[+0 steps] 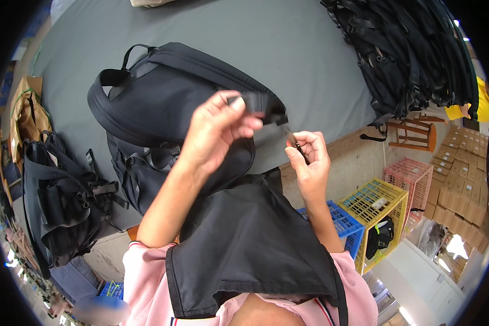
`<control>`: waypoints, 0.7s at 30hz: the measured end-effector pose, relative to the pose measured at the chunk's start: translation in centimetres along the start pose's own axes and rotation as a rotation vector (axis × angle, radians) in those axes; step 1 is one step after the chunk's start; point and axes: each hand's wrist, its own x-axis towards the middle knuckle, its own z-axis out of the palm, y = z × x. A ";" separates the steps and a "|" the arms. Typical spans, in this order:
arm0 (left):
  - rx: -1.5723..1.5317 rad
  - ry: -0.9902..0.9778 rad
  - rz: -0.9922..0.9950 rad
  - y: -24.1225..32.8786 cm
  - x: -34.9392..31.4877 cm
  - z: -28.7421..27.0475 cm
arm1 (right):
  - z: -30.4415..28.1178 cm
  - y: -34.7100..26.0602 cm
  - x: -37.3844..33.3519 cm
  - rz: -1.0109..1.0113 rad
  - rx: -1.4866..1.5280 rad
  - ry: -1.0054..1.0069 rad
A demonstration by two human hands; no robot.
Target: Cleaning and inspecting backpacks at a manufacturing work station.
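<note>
A black backpack [163,87] lies on the grey-covered table in front of me, with its handle loop at the upper left. My left hand [217,127] is raised over its right side, thumb and fingers closed on a black webbing strap [255,102], which is smeared by motion. To the right, my right hand [311,160] grips a slim dark hand tool [296,145] with a narrow pale tip; its exact kind is unclear. That tip is close to the strap's lower end, and whether they touch cannot be told. Another black bag [146,174] lies partly beneath the backpack, nearer to me.
Black bags [396,54] are piled at the table's far right, and more black bags [65,195] sit at the left. Blue, yellow [375,198] and pink crates stand right of me, near a wooden stool [415,136] and stacked cartons [462,179]. A black apron covers my front.
</note>
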 end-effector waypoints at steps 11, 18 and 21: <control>1.026 0.058 0.112 2.6 5.6 -2.9 | 3.4 3.8 2.3 0.376 0.233 -0.251; 1.766 -0.167 -0.041 0.6 1.6 0.2 | 3.4 3.4 4.5 0.394 0.251 -0.258; 1.458 0.116 -0.104 -1.9 1.4 -2.7 | 4.3 2.7 6.2 0.276 0.172 -0.281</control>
